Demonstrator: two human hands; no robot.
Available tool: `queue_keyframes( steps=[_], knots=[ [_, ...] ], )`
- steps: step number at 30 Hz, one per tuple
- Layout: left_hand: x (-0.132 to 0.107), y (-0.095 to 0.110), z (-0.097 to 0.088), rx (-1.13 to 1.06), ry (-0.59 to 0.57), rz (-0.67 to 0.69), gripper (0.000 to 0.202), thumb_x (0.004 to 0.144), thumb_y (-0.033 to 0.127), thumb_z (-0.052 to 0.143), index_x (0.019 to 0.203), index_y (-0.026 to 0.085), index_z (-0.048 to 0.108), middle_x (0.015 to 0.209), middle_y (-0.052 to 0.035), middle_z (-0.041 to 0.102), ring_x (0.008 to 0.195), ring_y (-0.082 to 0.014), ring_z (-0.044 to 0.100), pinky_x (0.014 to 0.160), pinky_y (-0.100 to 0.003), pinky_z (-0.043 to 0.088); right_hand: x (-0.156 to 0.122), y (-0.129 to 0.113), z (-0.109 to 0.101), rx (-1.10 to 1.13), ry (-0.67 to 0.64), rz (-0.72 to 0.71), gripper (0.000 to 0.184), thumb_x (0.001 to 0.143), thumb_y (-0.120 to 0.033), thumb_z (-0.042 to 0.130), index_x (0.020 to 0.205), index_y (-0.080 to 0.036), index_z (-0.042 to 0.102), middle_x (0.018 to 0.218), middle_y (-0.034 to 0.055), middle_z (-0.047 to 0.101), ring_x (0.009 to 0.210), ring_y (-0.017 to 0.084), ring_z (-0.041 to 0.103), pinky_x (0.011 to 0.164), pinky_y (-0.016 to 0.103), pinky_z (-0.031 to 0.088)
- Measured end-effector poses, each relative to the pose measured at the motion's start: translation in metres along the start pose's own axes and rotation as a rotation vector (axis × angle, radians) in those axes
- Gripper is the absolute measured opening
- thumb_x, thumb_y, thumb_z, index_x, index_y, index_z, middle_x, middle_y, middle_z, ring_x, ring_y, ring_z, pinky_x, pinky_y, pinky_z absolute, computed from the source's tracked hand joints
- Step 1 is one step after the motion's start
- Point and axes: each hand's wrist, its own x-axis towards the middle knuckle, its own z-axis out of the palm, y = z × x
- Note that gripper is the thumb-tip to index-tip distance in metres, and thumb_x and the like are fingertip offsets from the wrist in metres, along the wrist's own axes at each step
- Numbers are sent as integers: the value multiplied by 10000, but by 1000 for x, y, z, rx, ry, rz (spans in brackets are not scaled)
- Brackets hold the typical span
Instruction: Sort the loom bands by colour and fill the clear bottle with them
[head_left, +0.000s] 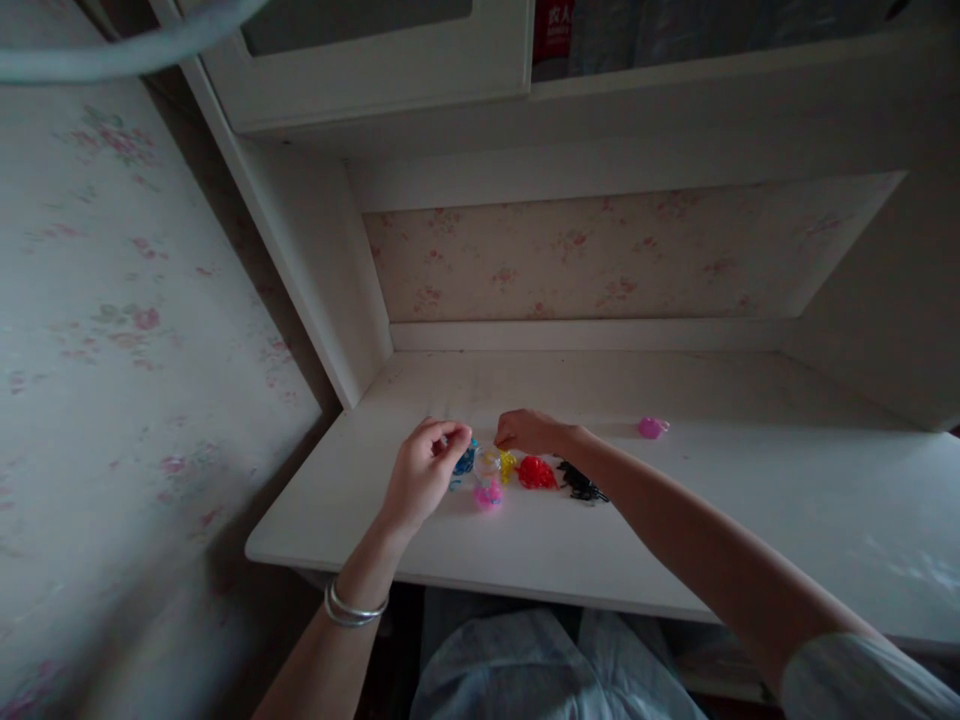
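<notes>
Yellow bits [508,467] sit on the desk [540,550] btwn clear round thing [487,462] & red bits [536,473], R hand [534,432] curled close by, L hand [424,468] w/ thumb & finger pressed together nr blue bits [466,460], can't tell what's in either, & R forearm [675,498], if it dips, might scatter black bits [580,483]!

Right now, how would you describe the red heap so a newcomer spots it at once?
Start at the white desktop, then go to the right hand above it. Just below that hand in the picture, between the yellow heap and the black heap, lies the red heap. Its bright red colour sets it apart from both.
</notes>
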Motion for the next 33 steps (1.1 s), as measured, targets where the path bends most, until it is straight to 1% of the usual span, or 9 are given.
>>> queue_keyframes(
  steps=[2,4,9,14,18,24,29,33],
  knots=[
    [3,11,2,33,-32,55,303,842,428,501,851,176,670,790,-26,605,621,-106,501,599,-224,413,0,1,2,1,32,33,211,807,-217,552,921,-227,729,941,31,693,859,158,615,712,201,402],
    [3,14,5,59,-60,83,295,853,411,491,835,177,670,789,-24,604,620,-104,502,594,-223,409,-1,2,5,3,59,58,212,820,-219,538,919,-215,726,944,36,692,872,156,611,738,201,405],
    [1,8,11,133,-107,104,274,866,371,483,851,178,676,830,-32,622,662,-113,535,612,-229,418,-4,11,8,6,126,115,237,850,-248,500,928,-205,720,965,51,690,913,166,603,782,218,405],
    [-1,4,12,155,-134,105,251,865,348,492,868,189,687,858,-34,627,692,-115,555,627,-223,435,-7,19,8,28,163,166,229,835,-259,508,915,-223,720,911,34,707,852,163,620,738,217,416],
    [-2,2,12,138,-116,102,259,869,351,488,908,192,689,879,-35,633,680,-109,554,612,-218,434,-12,22,7,47,200,182,234,845,-266,495,921,-233,713,950,21,700,882,152,615,763,209,414],
    [-3,0,12,113,-97,111,258,871,350,486,874,181,681,834,-29,624,670,-106,546,609,-217,421,-13,24,4,63,209,208,237,838,-278,498,922,-220,712,931,25,701,861,147,622,767,210,422],
    [-6,-2,10,33,-40,71,249,866,348,491,873,173,667,833,-30,618,724,-118,558,628,-208,426,0,11,6,74,197,186,255,817,-267,495,933,-219,717,952,30,705,865,150,628,758,205,422],
    [-11,-11,5,10,-30,7,249,853,362,505,885,177,668,851,-30,627,696,-116,550,616,-209,421,14,2,11,95,128,161,211,729,-217,563,834,-209,746,856,36,727,814,157,645,716,189,426]
  ],
)
